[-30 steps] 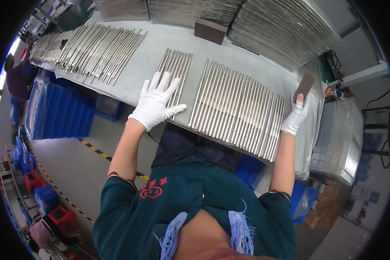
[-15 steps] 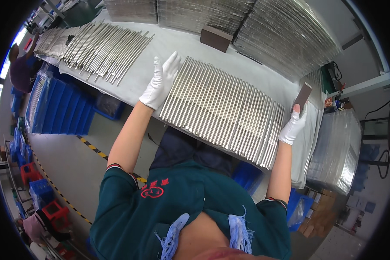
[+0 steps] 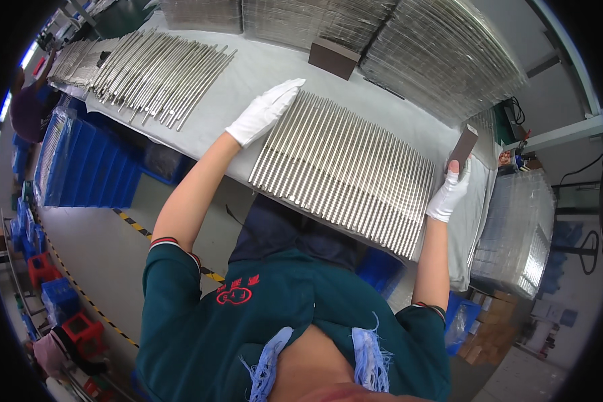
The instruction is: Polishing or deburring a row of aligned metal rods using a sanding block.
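A row of shiny metal rods [image 3: 345, 177] lies side by side on the white-covered table [image 3: 248, 67] in front of me. My left hand [image 3: 266, 112], in a white glove, lies along the row's left edge with its fingers stretched straight and close together. At the row's right end, my white-gloved right hand [image 3: 450, 194] grips a brown rectangular block [image 3: 462, 146], thumb on its near end and the block tilted up. The fingers behind the block are partly hidden. A second brown block [image 3: 333, 59] rests at the back of the table.
More metal rods [image 3: 161, 74] lie loosely at the far left. Film-wrapped stacks [image 3: 442, 60] line the table's back, and another wrapped stack [image 3: 516, 231] stands at the right. Blue bins [image 3: 90, 161] are below on the left. Another person [image 3: 30, 110] is at the far left.
My left hand has gone from spread fingers to straight, joined ones, reaching further along the row's left edge. The rods there sit closer together. My right hand shifted slightly left with the block.
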A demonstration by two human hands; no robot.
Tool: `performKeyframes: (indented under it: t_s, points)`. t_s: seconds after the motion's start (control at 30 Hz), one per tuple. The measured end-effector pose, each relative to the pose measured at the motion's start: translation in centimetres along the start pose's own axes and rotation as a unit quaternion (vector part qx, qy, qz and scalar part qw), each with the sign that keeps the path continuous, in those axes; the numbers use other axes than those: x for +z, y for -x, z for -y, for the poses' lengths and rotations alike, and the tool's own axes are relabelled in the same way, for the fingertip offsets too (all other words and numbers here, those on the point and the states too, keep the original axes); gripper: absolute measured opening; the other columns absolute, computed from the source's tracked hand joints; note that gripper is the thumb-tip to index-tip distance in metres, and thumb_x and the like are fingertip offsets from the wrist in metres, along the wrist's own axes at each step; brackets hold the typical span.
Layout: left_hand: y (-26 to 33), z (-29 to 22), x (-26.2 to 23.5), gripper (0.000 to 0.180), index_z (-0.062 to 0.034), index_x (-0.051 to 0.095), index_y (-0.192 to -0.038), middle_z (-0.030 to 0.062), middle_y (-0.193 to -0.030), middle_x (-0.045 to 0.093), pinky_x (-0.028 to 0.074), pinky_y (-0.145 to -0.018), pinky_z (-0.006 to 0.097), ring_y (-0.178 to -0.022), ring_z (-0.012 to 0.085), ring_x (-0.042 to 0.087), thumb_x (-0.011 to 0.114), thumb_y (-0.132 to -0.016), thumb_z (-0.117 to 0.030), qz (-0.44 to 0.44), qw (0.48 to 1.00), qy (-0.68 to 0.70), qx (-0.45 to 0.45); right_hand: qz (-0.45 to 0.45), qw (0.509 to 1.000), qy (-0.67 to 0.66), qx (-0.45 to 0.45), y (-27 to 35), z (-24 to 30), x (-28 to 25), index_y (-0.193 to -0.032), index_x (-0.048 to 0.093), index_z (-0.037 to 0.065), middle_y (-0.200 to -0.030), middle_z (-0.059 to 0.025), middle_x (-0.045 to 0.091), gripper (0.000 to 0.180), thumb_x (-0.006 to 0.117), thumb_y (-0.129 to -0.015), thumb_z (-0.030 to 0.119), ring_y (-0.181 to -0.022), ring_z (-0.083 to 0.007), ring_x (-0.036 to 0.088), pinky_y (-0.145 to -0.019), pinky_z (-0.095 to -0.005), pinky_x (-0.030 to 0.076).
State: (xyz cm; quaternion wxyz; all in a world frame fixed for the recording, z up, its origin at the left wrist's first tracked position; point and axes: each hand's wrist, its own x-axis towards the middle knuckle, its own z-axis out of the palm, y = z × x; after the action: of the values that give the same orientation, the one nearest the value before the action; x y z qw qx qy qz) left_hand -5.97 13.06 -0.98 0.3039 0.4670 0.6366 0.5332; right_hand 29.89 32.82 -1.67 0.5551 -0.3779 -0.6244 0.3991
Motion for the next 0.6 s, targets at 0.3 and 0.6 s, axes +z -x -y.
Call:
performKeyframes:
  t_s: [0.3,0.6]
  points:
    - [-5.6,2.2,2.3,0.025,-0.0119,0.075,-0.101,0.0135,-0.103,0.068,0.05,-0.087,0.04,-0.098,0.0324,0.062,0.059,-0.095,-0.031,0.025,0.936,-0.304,0.177,0.003,0.999,-0.012,0.049,-0.2,-1.1,-5.2,-0.138,0.045,-0.003,-0.124,-0.0088,0.055,0.06,0.063,-0.096,0.036,-0.111,-0.0176,0.055,-0.101,-0.0361,0.046]
    - [-5.3,2.0,3.1,0.025,-0.0093,0.073,-0.102,0.0131,-0.092,0.068,0.051,-0.079,0.04,-0.088,0.0316,0.062,0.057,-0.096,-0.028,0.005,0.896,-0.37,0.243,-0.036,0.999,-0.001,0.03,-0.3,-1.4,-5.6,-0.135,0.046,-0.004,-0.124,-0.0089,0.055,0.061,0.063,-0.095,0.038,-0.111,-0.0177,0.055,-0.098,-0.034,0.046]
